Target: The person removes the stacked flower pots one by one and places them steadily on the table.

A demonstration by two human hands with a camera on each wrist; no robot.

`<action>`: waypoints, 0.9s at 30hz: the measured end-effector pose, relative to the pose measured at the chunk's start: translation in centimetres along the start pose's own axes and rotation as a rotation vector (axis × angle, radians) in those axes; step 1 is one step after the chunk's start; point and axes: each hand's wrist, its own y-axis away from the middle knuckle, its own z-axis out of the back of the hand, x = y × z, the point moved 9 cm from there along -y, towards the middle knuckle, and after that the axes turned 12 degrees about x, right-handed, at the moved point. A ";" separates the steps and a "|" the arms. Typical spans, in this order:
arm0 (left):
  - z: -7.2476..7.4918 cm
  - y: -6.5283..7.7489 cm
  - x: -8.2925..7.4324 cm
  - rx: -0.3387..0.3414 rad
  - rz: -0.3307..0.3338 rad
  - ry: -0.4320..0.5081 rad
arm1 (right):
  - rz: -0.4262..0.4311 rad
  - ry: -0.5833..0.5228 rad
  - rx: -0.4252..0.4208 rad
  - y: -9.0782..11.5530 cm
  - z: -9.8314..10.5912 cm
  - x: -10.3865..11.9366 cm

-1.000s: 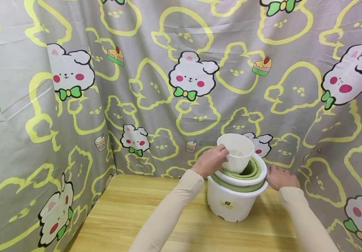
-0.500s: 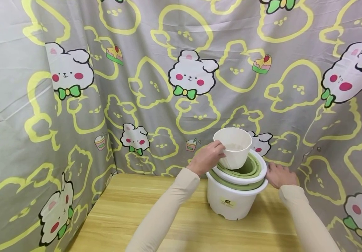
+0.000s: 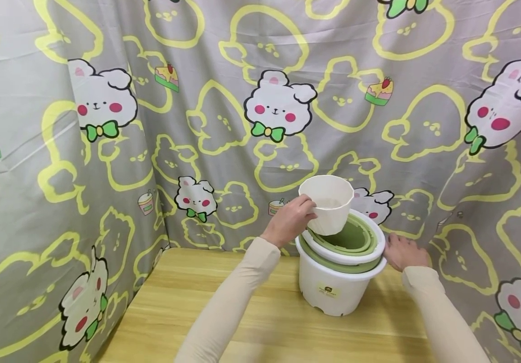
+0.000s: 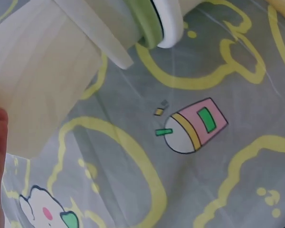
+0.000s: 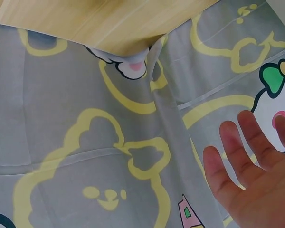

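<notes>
At the far right of a wood-grain table (image 3: 206,292), a person's left hand (image 3: 289,219) pinches the near-left rim of a small white pot (image 3: 330,222), its mouth facing up, above a nested stack. Below it sit green pots (image 3: 355,237) inside an upper white pot (image 3: 352,258), with a large labelled white pot (image 3: 333,287) at the bottom. The right hand (image 3: 407,252) is at the stack's right side, its fingers loosely extended and apparently against the upper rim; whether the thumb presses there cannot be told. Nor do the views settle if the small pot's base touches the green rim.

Good handling would seem to call for a firm pinch, since the rim is held on one side only and the pot could tip. Keeping it level and free of the green edge should avoid scraping, while light pressure from the right would steady the stack.

Behind the table and down both sides hangs a grey curtain (image 3: 224,65) printed with yellow outlines, white rabbits, cake slices and drinks. Pale sleeves (image 3: 228,302) reach the wrists.
</notes>
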 end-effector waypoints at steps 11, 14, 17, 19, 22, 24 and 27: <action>0.9 1.7 2.5 -0.040 0.039 0.043 | -0.002 -0.012 0.019 0.0 0.1 0.1; 1.1 2.1 3.3 -0.049 0.062 0.054 | -0.004 -0.013 0.017 0.1 0.2 0.1; 1.3 2.6 3.9 -0.061 0.081 0.064 | -0.007 -0.012 0.012 0.1 0.3 0.1; 1.1 3.0 4.4 -0.060 0.091 0.080 | -0.009 -0.010 0.008 0.1 0.3 0.0; 0.7 3.7 5.0 -0.051 0.102 0.105 | -0.010 -0.009 0.007 0.1 0.3 0.1; 0.5 4.0 5.4 -0.045 0.112 0.114 | -0.011 -0.011 0.007 0.2 0.2 0.1; 0.5 4.5 5.9 -0.055 0.120 0.133 | -0.012 -0.018 0.008 0.3 0.3 0.2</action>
